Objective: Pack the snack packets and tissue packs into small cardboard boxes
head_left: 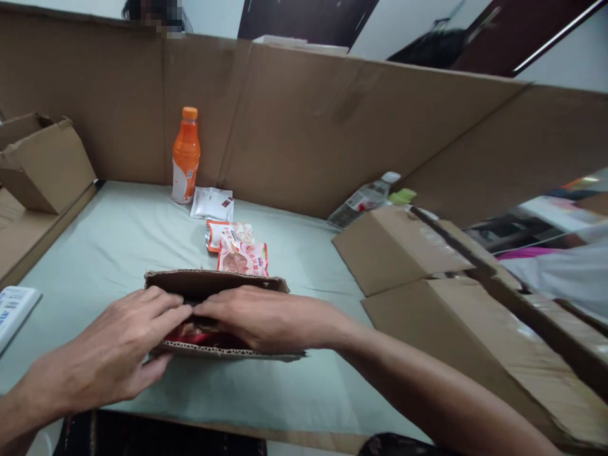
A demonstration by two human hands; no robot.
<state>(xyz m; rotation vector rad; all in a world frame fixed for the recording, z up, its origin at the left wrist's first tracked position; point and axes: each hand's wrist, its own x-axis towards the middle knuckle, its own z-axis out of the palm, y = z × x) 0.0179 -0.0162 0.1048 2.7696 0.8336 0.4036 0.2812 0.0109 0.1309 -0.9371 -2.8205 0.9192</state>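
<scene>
An open-topped cardboard box stands near the front of the cloth-covered table, with red packaging showing inside. My left hand grips its left end, fingers over the opening and thumb outside the near wall. From the right, my right hand reaches into the opening. Its fingers are pressed together, and anything they hold is hidden. Just behind the box lie a red-and-white snack packet and an orange-and-white packet, partly overlapping.
An orange drink bottle stands behind a white sachet. A clear bottle leans at the back right beside several cardboard boxes. Another open box is at left, above a white device. A cardboard wall borders the back.
</scene>
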